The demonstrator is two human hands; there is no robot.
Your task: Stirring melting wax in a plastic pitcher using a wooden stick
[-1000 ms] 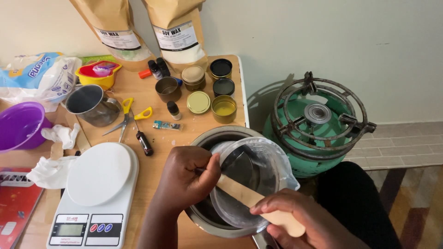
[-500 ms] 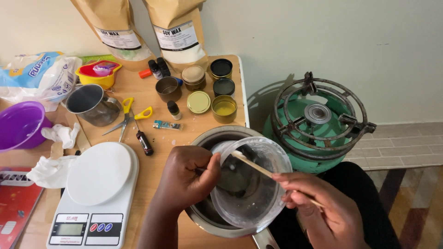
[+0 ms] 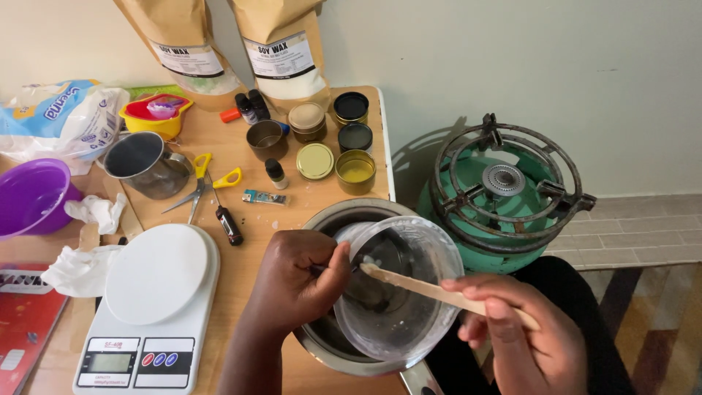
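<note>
A: So where's it at w/ the clear tub [image 3: 398, 292]?

B: Tub's tipped over the steel pot [image 3: 329, 219], which sits at the table's [image 3: 248, 219] near edge, just right of the white scale [image 3: 150, 300]. Left hand [image 3: 300, 281] is closed round the tub's rim, thumb inside, holding it tilted. Right hand [image 3: 523, 333] is closed on a flat wooden stick [image 3: 431, 289], tip reaching into the tub.

A: Anything left inside?

B: Looks nearly scraped out, I'd say. Only a thin whitish smear on the walls & a few flecks near the stick tip. Can't tell what's in the pot, tub and hand cover most of it.

A: Heat on?

B: No. Green gas burner [image 3: 504, 194] stands right of the pot, on the floor side, nothing on it, no flame visible. So melting isn't started, by my read.

A: Rest of the kit?

B: Beyond the pot: small tins [image 3: 356, 170], one w/ yellowish fill, a gold lid [image 3: 315, 161], little dark bottles [image 3: 250, 107]. Two brown paper bags [image 3: 281, 51] at the far wall. Left of the tins: metal mug [image 3: 142, 164], yellow scissors [image 3: 201, 183], purple bowl [image 3: 33, 196]. Tins mostly look unfilled, so pouring is still ahead, prob.
</note>
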